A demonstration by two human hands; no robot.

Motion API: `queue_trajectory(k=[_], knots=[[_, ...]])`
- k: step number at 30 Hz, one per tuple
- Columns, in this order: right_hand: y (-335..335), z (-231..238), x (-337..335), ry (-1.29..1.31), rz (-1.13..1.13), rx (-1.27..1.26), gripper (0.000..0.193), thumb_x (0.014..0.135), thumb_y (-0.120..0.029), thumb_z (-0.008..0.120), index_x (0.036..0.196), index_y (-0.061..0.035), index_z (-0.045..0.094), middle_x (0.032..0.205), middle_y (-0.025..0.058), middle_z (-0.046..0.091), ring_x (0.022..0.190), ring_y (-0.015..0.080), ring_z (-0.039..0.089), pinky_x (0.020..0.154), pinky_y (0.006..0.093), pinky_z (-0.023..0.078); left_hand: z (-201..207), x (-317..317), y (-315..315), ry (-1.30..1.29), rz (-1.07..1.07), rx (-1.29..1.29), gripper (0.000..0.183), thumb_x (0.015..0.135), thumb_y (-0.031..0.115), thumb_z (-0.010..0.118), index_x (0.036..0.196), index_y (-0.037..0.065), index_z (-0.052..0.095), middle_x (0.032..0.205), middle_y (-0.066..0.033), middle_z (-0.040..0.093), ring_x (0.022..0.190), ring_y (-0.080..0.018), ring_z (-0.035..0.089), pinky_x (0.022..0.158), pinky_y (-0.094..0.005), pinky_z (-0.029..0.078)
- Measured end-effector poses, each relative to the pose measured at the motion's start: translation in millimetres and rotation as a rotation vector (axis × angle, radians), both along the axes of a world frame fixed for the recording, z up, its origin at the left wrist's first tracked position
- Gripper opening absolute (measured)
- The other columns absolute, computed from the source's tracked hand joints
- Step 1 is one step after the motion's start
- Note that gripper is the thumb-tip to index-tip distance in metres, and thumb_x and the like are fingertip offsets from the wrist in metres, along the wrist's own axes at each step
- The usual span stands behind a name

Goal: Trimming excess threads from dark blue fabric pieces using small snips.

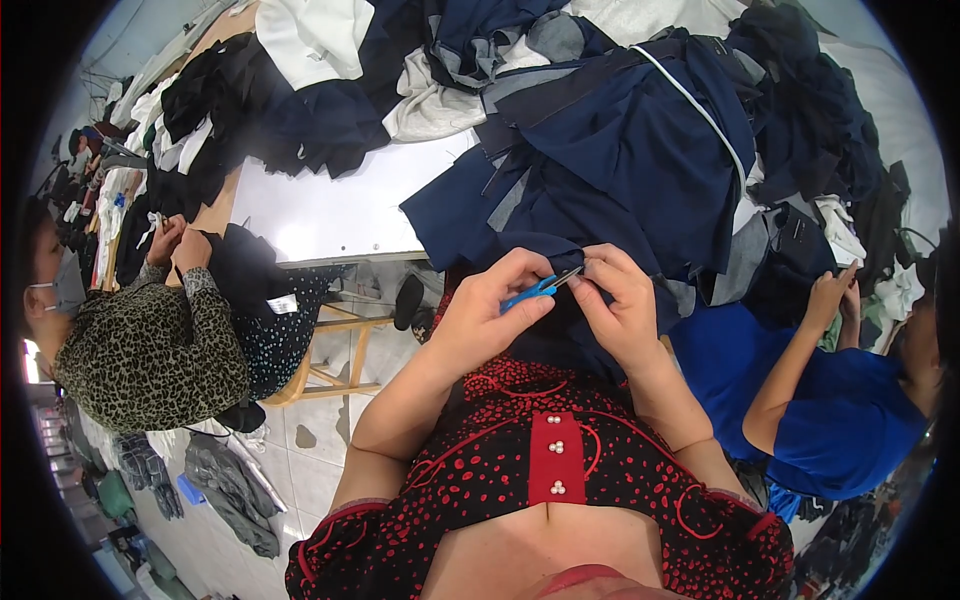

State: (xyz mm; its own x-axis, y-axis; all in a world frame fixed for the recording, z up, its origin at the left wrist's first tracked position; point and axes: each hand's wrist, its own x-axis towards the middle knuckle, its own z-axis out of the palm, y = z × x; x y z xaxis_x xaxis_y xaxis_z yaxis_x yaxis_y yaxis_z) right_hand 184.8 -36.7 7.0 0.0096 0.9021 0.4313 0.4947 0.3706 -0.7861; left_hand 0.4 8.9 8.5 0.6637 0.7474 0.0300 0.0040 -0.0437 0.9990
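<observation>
My left hand [507, 297] is closed round a small pair of thread snips with blue handles [527, 293]. Their metal blades point right, toward the fingertips of my right hand [617, 303]. That hand pinches the edge of a navy garment [620, 170], which spreads from my lap up over the table in front of me. The blade tips meet the cloth right by my right fingers; whether they touch a thread is too small to tell.
A white tabletop [330, 205] shows at the left. Dark and white cloth [315, 40] is heaped along the far side. A co-worker in a leopard-print top [150, 350] sits left, another in blue [850, 410] right. A wooden stool [345, 350] stands at the lower left.
</observation>
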Motion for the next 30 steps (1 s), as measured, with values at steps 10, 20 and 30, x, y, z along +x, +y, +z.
queue_trajectory(k=[10, 20, 30], knots=[[2.1, -0.4, 3.1, 0.040, 0.040, -0.083, 0.008, 0.077, -0.004, 0.063, 0.080, 0.0027, 0.059, 0.086, 0.0134, 0.059, 0.074, 0.0255, 0.059, 0.066, 0.0290, 0.046, 17.5, -7.2, 6.4, -0.031, 0.078, 0.051, 0.032, 0.078, 0.008, 0.061, 0.109, 0.003, 0.052, 0.082, 0.0010, 0.051, 0.071, -0.0040, 0.043, 0.063, -0.0179, 0.033], [0.8, -7.3, 8.8, 0.076, 0.236, -0.290, 0.014, 0.082, -0.009, 0.059, 0.076, 0.0027, 0.054, 0.096, 0.0107, 0.058, 0.081, 0.0204, 0.055, 0.069, 0.0275, 0.043, -6.6, 8.9, 10.4, 0.142, 0.073, 0.244, 0.010, 0.080, 0.008, 0.060, 0.086, 0.001, 0.057, 0.074, -0.0041, 0.056, 0.069, -0.0115, 0.052, 0.066, -0.0251, 0.043], [5.1, -14.9, 9.9, 0.278, 0.296, -0.358, 0.011, 0.083, -0.007, 0.057, 0.081, 0.0037, 0.057, 0.099, 0.0077, 0.057, 0.081, 0.0131, 0.053, 0.068, 0.0239, 0.041, -6.2, 13.0, 13.7, 0.091, 0.127, 0.331, 0.013, 0.078, 0.006, 0.060, 0.089, 0.000, 0.058, 0.088, -0.0085, 0.057, 0.082, -0.0199, 0.056, 0.074, -0.0274, 0.044]])
